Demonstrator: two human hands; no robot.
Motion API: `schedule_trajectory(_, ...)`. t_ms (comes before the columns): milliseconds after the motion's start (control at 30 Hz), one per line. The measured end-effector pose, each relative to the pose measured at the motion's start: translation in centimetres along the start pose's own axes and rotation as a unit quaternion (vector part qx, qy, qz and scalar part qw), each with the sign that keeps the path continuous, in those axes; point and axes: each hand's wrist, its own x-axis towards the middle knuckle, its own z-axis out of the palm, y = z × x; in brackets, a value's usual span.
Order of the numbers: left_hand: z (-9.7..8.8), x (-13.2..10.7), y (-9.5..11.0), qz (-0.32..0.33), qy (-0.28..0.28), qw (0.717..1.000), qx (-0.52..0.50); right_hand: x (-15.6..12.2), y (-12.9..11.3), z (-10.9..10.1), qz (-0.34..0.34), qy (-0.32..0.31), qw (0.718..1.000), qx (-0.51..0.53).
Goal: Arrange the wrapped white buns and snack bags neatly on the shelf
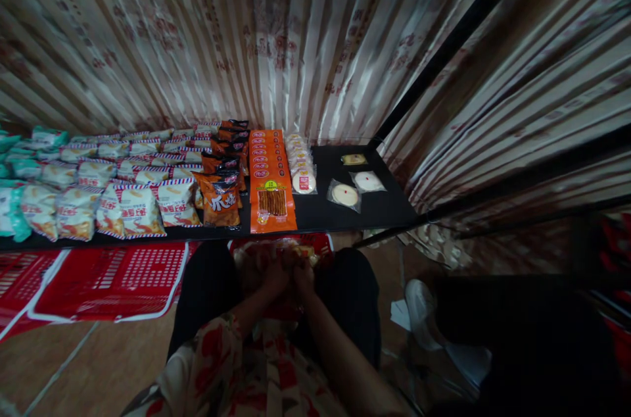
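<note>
My left hand and my right hand are close together over a red basket between my knees. Both look closed, with fingers curled inward, though dim light hides what they grip. Just beyond the fingertips a small yellowish packet shows, close to my right hand. Clear plastic wrapping shows beside my left hand, its contents too dark to name. On the black table in front are a row of overlapping orange snack packs and a row of round white wrapped cakes.
Several white snack bags, brown-orange bags and teal bags fill the table's left. Two round wrapped cakes and a yellow packet lie right. Red baskets stand left. Another person's white shoe is at right.
</note>
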Motion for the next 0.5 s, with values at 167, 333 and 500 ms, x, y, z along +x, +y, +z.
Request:
schedule_trajectory(167,-0.1,0.0,0.0,0.006,0.035,0.998,0.052,0.0,-0.3,0.3,0.053,0.028,0.998,-0.027)
schedule_trajectory(333,-1.3,0.0,-0.9,0.031,0.108,0.987,0.119,-0.3,-0.5,0.6,0.051,-0.005,0.998,-0.025)
schedule_trajectory(500,-2.4,0.5,-2.8,0.021,0.133,0.979,0.151,-1.2,-0.6,1.7,0.038,-0.113,0.993,0.022)
